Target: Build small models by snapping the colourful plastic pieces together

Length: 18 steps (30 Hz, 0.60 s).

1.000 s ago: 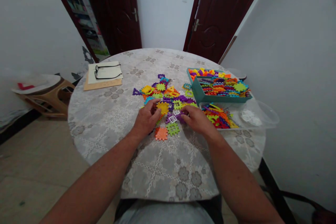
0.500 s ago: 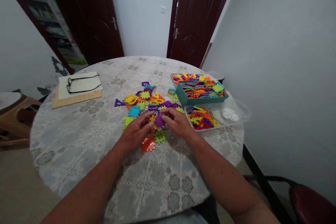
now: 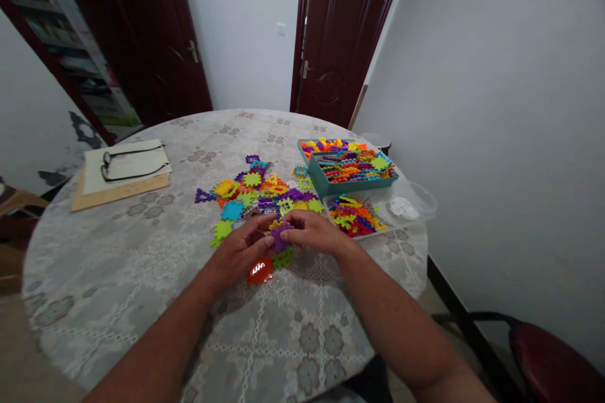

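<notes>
Between my two hands is a purple building tile (image 3: 280,237) with notched edges, and a yellow tile (image 3: 276,225) shows just behind its top edge. My left hand (image 3: 243,248) pinches the purple tile from the left, thumb and fingers closed. From the other side my right hand (image 3: 312,232) grips it, thumb on its face. An orange tile (image 3: 260,271) lies on the table below my left hand, with a green tile (image 3: 283,257) beside it, partly under the held piece. Beyond my fingers spreads a pile of coloured tiles (image 3: 252,180).
At the right stand a teal box (image 3: 352,187) full of tiles, another teal tray (image 3: 302,150) behind it, and a clear plastic tray (image 3: 362,236) with more tiles. Eyeglasses (image 3: 135,174) rest on paper (image 3: 89,176) at the left. A dark red chair (image 3: 548,362) is at lower right.
The purple tile has been turned and brought lower, nearer to me, so its face shows more and the yellow tile shows less. Both hands keep hold. The whole view has shifted slightly.
</notes>
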Available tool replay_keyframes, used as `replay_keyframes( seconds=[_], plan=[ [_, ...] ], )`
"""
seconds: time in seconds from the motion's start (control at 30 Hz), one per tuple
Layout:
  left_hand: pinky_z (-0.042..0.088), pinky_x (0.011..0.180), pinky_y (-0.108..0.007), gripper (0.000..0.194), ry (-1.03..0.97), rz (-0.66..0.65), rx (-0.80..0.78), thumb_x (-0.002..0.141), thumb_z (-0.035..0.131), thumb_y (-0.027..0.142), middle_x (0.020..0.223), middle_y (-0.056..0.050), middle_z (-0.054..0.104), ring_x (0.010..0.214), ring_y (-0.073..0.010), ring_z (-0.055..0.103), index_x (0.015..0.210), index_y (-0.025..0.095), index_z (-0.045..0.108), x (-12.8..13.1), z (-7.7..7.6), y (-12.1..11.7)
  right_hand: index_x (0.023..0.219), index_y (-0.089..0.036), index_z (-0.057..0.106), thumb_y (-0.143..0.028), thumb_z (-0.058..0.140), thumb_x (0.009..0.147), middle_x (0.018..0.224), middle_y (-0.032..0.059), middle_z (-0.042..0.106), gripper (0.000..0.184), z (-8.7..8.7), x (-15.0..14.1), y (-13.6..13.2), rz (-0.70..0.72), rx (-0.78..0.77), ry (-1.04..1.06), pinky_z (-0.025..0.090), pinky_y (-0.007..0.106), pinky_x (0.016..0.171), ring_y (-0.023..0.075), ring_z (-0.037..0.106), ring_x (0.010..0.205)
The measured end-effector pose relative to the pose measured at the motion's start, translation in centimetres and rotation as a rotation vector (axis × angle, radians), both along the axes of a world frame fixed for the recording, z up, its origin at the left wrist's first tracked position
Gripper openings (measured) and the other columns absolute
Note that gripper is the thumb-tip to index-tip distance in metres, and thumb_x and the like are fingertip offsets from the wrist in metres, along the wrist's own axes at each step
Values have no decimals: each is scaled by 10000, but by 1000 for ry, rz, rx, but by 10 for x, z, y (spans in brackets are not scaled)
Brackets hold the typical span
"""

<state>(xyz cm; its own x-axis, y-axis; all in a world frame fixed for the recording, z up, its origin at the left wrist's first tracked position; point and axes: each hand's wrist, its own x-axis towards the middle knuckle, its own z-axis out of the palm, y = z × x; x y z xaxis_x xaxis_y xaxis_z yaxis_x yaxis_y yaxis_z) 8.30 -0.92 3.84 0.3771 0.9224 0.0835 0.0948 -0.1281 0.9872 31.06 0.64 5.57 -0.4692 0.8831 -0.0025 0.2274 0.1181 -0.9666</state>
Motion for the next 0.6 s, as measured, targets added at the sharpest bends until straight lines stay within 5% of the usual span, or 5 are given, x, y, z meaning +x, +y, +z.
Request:
replay_keyframes(
  seconds=[0.17, 0.37, 0.6],
  plan=[
    [614, 708, -341, 470, 185, 204, 155, 945, 642, 488, 1076, -64, 777, 757, -196, 727, 1349, 249, 664, -3, -1, 0, 1040, -195, 711, -396, 687, 881, 851, 15, 694, 257, 27, 38, 10, -343, 246, -89, 479, 268, 641, 148, 593, 705],
    [579, 946, -400, 337, 389, 395, 442, 973, 594, 465, 1144, -74, 789, 995, -255, 740, 1167, 239, 752, -10, -4, 6, 1212, -168, 704, -430, 649, 866, 1032, 90, 751, 437, 57, 133, 66, -993, 521, -455, 520, 368, 858, 230, 672, 889],
    [570, 994, -380, 295, 435, 350, 577, 991, 557, 411, 1161, -75, 798, 1056, -250, 747, 1099, 228, 761, -11, -13, 10, 1236, -94, 720, -303, 631, 853, 1189, 207, 740, 445, 56, 201, 105, -1132, 369, -871, 486, 389, 966, 307, 670, 1087]
  ],
)
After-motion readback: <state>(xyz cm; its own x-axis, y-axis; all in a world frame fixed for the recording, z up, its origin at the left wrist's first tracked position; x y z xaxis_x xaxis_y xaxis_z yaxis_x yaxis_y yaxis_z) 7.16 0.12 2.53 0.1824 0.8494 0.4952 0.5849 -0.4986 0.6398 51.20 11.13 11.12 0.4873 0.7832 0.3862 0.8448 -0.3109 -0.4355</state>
